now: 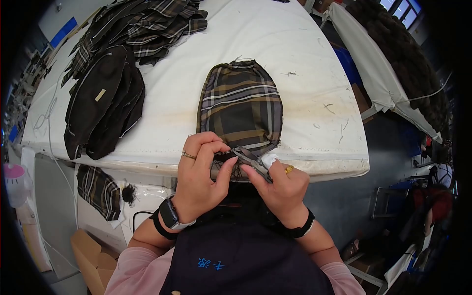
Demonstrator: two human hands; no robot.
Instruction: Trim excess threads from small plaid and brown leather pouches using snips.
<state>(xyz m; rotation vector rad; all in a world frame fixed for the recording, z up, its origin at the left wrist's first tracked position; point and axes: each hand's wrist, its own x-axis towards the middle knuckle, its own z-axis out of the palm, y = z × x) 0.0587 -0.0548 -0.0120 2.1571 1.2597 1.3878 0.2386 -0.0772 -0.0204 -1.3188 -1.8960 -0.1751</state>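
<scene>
A plaid fabric piece [239, 103] with a dark bound edge lies on the white-covered table in front of me. My left hand [202, 169] pinches its near edge, where a short stretch of dark zipper teeth [222, 153] shows. In my right hand [282, 180] is a pair of small thread snips [254, 162], their tips by my left thumb and the fabric edge. A scrap of white material [269, 159] sits at my right index finger. Dark loose threads hang just under the fabric edge, between my hands.
Stacked black zippered pieces [99, 99] lie at the left, with a heap of plaid pieces [147, 29] behind. Another plaid piece [99, 191] and a thread clump [129, 194] rest on a lower surface. A cardboard box [90, 258] stands below; dark furry material [405, 62] covers another table.
</scene>
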